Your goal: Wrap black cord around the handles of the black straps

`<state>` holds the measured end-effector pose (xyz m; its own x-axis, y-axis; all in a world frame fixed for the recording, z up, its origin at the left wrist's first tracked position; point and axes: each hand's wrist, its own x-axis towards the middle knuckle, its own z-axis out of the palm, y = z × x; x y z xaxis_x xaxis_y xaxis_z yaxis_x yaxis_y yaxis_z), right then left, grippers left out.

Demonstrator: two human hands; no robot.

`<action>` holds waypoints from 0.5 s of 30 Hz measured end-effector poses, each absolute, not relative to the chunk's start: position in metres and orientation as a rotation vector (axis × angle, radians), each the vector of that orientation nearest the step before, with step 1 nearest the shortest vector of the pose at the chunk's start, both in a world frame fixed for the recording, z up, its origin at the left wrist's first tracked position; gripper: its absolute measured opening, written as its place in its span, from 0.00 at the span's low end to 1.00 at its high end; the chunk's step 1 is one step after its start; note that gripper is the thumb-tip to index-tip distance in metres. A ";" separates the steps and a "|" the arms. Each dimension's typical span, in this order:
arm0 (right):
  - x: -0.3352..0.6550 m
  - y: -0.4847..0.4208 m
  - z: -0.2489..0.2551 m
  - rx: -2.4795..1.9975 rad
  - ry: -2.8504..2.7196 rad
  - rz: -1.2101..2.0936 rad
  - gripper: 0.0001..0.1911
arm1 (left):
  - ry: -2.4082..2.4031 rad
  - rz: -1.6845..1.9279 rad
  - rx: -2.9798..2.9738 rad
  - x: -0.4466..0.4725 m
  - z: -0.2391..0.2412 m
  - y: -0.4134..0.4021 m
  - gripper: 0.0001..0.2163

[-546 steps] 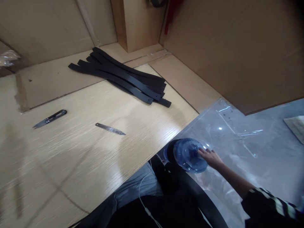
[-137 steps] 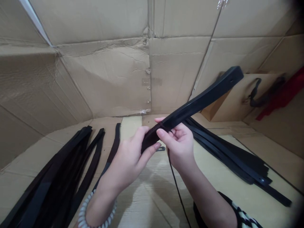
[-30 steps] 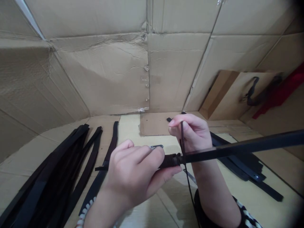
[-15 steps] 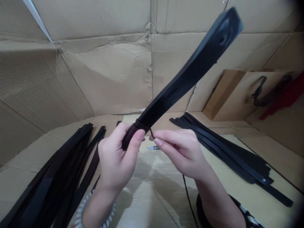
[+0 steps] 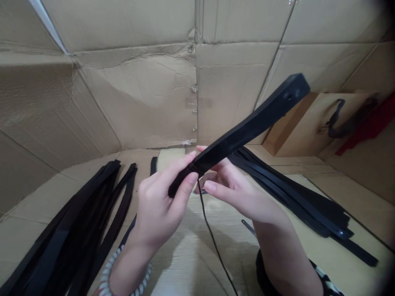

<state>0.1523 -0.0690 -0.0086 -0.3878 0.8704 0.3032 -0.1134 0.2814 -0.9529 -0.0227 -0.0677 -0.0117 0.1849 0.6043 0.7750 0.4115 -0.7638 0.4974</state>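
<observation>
My left hand (image 5: 162,201) is closed around the lower part of a long black curved strip (image 5: 253,123), which has a hole near its far end and tilts up to the right. Dark cord (image 5: 212,234) is wound around the strip at my left thumb, and its loose tail hangs down to the tabletop. My right hand (image 5: 240,189) is just right of the windings, with thumb and fingers apart. Some of its fingers reach behind the strip and are partly hidden. The cord's tail passes left of the right thumb and appears free of it.
Several black strips (image 5: 70,218) lie at left, with more black strips (image 5: 296,197) at right. Cardboard walls (image 5: 148,98) surround the pale tabletop (image 5: 185,255). A brown paper bag (image 5: 296,123) stands at back right. A thin grey metal piece (image 5: 247,227) shows beside my right wrist.
The strip's far end has swung lower, and the left hand has shifted slightly right. My right hand has let go of the cord and spread its fingers behind the strip; the cord hangs down.
</observation>
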 end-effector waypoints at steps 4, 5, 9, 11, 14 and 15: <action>0.142 -0.072 -0.009 -0.577 -1.353 1.528 0.18 | 0.978 1.609 2.308 -0.021 -0.011 -0.068 0.14; 0.141 -0.073 -0.008 -0.576 -1.294 1.562 0.17 | 0.980 1.606 2.307 -0.021 -0.012 -0.068 0.14; 0.138 -0.074 -0.005 -0.568 -1.157 1.580 0.09 | 1.007 1.604 2.316 -0.021 -0.015 -0.066 0.14; 0.136 -0.072 -0.004 -0.566 -1.157 1.510 0.06 | 1.008 1.596 2.295 -0.020 -0.015 -0.065 0.13; 0.129 -0.071 -0.007 -0.540 -1.132 1.361 0.05 | 1.004 1.591 2.233 -0.019 -0.016 -0.065 0.14; 0.126 -0.070 -0.008 -0.518 -1.111 1.329 0.04 | 1.006 1.599 2.206 -0.019 -0.016 -0.065 0.14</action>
<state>0.1262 -0.0704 -0.0080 -0.1342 0.9318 0.3373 -0.4972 0.2311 -0.8363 -0.0193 -0.0647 -0.0162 0.1660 0.6481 0.7432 0.3896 -0.7355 0.5543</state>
